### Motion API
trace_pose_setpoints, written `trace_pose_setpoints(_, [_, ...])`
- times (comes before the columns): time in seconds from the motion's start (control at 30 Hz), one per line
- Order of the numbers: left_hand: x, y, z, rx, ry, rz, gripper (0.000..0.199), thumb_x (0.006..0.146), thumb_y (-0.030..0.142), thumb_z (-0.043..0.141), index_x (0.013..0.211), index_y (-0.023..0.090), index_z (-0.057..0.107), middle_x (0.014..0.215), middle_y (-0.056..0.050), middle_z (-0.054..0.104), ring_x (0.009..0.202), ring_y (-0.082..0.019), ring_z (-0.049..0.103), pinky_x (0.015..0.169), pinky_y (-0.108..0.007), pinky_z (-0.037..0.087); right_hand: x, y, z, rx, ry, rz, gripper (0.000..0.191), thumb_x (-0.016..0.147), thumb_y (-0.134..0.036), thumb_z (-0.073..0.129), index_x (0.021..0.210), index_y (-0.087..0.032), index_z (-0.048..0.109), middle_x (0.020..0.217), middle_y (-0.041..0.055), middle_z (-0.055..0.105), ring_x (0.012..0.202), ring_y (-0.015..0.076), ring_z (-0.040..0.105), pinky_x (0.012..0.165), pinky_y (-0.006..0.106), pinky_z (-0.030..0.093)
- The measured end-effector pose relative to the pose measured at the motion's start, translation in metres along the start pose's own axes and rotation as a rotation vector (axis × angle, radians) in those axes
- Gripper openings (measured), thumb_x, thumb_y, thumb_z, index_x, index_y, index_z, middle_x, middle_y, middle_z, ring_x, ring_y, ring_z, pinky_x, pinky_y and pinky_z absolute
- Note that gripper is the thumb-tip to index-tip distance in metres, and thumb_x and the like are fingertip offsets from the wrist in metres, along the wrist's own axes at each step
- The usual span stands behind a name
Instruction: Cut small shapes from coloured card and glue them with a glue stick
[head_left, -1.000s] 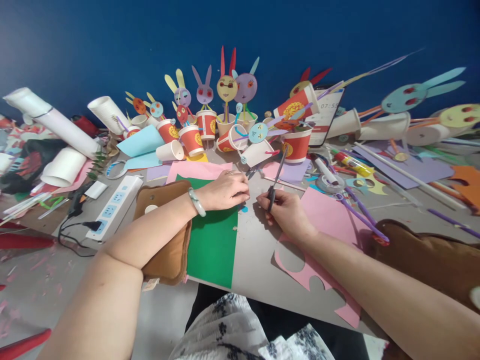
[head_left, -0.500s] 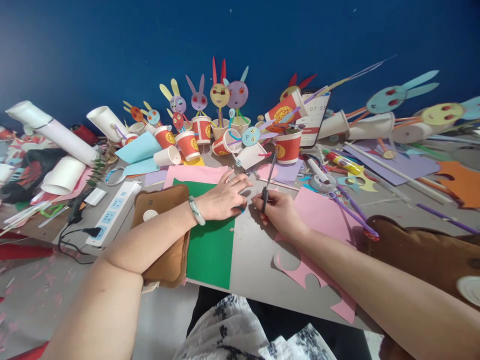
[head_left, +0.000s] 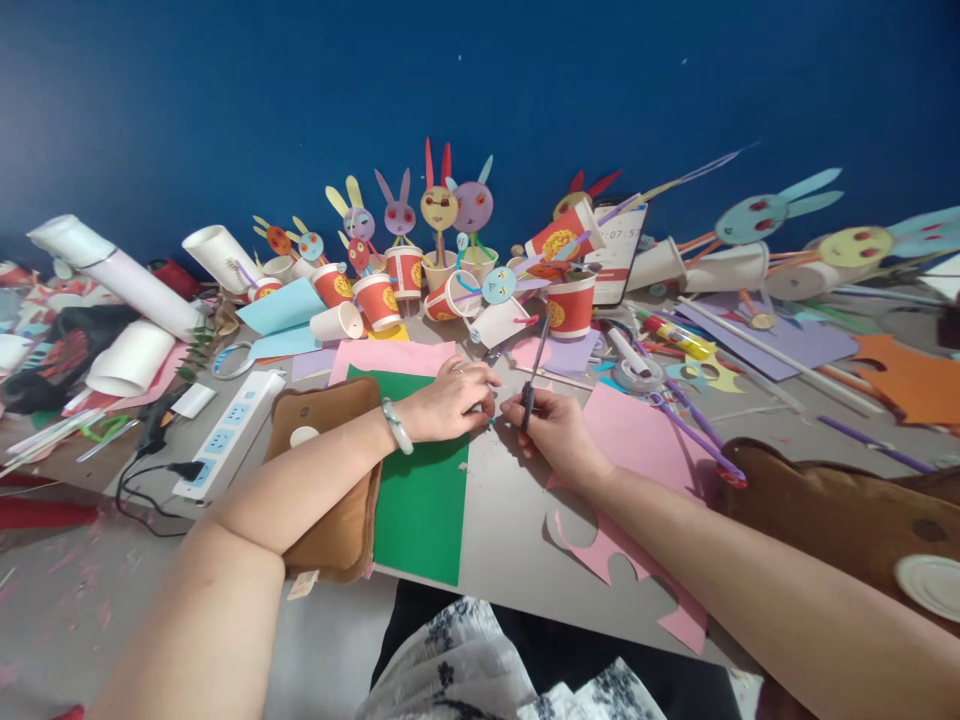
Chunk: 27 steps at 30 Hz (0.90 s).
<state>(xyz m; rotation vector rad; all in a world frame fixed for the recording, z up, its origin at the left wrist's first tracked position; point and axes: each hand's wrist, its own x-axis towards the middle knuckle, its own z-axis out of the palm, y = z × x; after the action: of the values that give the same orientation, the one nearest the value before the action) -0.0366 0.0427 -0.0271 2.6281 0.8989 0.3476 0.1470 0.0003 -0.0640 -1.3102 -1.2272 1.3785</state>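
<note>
Closer to the right hand (head_left: 564, 432) than a second ago, the left hand (head_left: 450, 400) curls over green paper (head_left: 420, 520), its pinch unclear, while the right grip clamps black-handled scissors (head_left: 527, 402) over the surface (head_left: 502, 540), best kept steady, blades (head_left: 540, 353) clear of fingertips.

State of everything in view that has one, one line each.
Right hand: closed on the scissors.
Scissors: held, blades pointing away; open or shut unclear.
Left hand: fingers curled, at the green sheet; grip unclear.
Green sheet: flat, partly covered.
Pink sheet: cut into, rounded notches.
Phone: propped up, screen lit.
Power strip: black plug in near end.
White cup: on its side.
</note>
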Motion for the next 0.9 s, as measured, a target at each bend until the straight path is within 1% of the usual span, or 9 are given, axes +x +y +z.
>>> trace_pose_setpoints(0.1, [0.001, 0.001, -0.006, -0.038, 0.148, -0.061, 0.007, 0.084, 0.017, 0.059, 0.078, 0.017, 0.063, 0.107, -0.005, 0.067, 0.109, -0.02, 0.057, 0.108, -0.045, 0.025, -0.002, -0.002, -0.001, 0.007, -0.006, 0.003, 0.027, 0.077, -0.042, 0.069, 0.074, -0.016, 0.063, 0.044, -0.0045, 0.049, 0.036, 0.0075, 0.043, 0.034, 0.019, 0.035])
trace_pose_setpoints(0.2, [0.001, 0.003, -0.007, -0.068, 0.225, -0.078, 0.007, 0.082, 0.019, 0.061, 0.075, 0.018, 0.062, 0.099, -0.003, 0.069, 0.098, -0.017, 0.061, 0.107, -0.043, 0.027, -0.002, -0.001, -0.001, -0.01, -0.023, -0.016, 0.031, 0.076, -0.046, 0.069, 0.075, -0.015, 0.064, 0.043, -0.0045, 0.048, 0.037, 0.0075, 0.042, 0.035, 0.019, 0.034])
trace_pose_setpoints(0.43, [-0.001, 0.011, -0.003, -0.071, 0.237, -0.086, 0.006, 0.082, 0.019, 0.061, 0.075, 0.018, 0.062, 0.094, -0.001, 0.07, 0.096, -0.017, 0.062, 0.11, -0.045, 0.021, -0.005, -0.004, 0.0, -0.056, -0.034, -0.099, 0.035, 0.072, -0.048, 0.072, 0.078, -0.014, 0.066, 0.048, -0.0041, 0.05, 0.04, 0.0079, 0.042, 0.037, 0.021, 0.032])
trace_pose_setpoints(0.57, [0.0, 0.014, -0.003, -0.095, 0.24, -0.081, 0.007, 0.081, 0.018, 0.061, 0.075, 0.018, 0.062, 0.093, -0.001, 0.07, 0.097, -0.017, 0.062, 0.112, -0.046, 0.019, -0.008, -0.007, 0.002, -0.064, -0.001, -0.165, 0.031, 0.072, -0.046, 0.072, 0.071, -0.016, 0.063, 0.052, -0.0037, 0.051, 0.043, 0.0083, 0.042, 0.039, 0.022, 0.034])
trace_pose_setpoints(0.63, [0.0, 0.015, -0.004, -0.125, 0.251, -0.071, 0.006, 0.08, 0.016, 0.061, 0.074, 0.017, 0.063, 0.092, -0.002, 0.07, 0.096, -0.018, 0.063, 0.111, -0.046, 0.023, -0.008, -0.007, 0.002, -0.067, 0.015, -0.193, 0.026, 0.074, -0.041, 0.07, 0.07, -0.017, 0.063, 0.055, -0.003, 0.052, 0.047, 0.0091, 0.044, 0.043, 0.023, 0.037])
trace_pose_setpoints(0.7, [0.0, 0.017, -0.004, -0.205, 0.267, -0.091, 0.004, 0.078, 0.016, 0.063, 0.075, 0.016, 0.064, 0.091, -0.004, 0.07, 0.093, -0.019, 0.063, 0.105, -0.043, 0.033, -0.008, -0.008, 0.002, -0.066, 0.031, -0.229, 0.021, 0.075, -0.037, 0.07, 0.07, -0.018, 0.063, 0.059, -0.0022, 0.055, 0.052, 0.0103, 0.047, 0.049, 0.023, 0.04])
trace_pose_setpoints(0.77, [0.0, 0.019, -0.005, -0.346, 0.262, -0.178, 0.007, 0.076, 0.017, 0.065, 0.083, 0.016, 0.067, 0.094, -0.006, 0.07, 0.091, -0.019, 0.063, 0.092, -0.037, 0.043, -0.009, -0.009, 0.002, -0.053, 0.037, -0.247, 0.019, 0.075, -0.035, 0.069, 0.071, -0.018, 0.062, 0.062, -0.0018, 0.056, 0.055, 0.011, 0.048, 0.051, 0.024, 0.041])
trace_pose_setpoints(0.83, [-0.001, 0.02, -0.005, -0.505, 0.208, -0.295, 0.017, 0.074, 0.019, 0.068, 0.09, 0.014, 0.068, 0.092, -0.007, 0.07, 0.086, -0.018, 0.062, 0.079, -0.031, 0.047, -0.01, -0.01, 0.001, -0.041, 0.033, -0.245, 0.019, 0.076, -0.036, 0.068, 0.072, -0.019, 0.061, 0.062, -0.0019, 0.056, 0.054, 0.0107, 0.047, 0.049, 0.023, 0.039])
trace_pose_setpoints(0.9, [-0.002, 0.021, -0.005, -0.634, 0.132, -0.375, 0.018, 0.073, 0.022, 0.069, 0.088, 0.013, 0.067, 0.084, -0.005, 0.068, 0.078, -0.016, 0.061, 0.071, -0.028, 0.047, -0.011, -0.011, 0.0, -0.043, 0.03, -0.243, 0.019, 0.077, -0.036, 0.067, 0.072, -0.018, 0.06, 0.062, -0.0021, 0.055, 0.053, 0.0102, 0.045, 0.048, 0.023, 0.037])
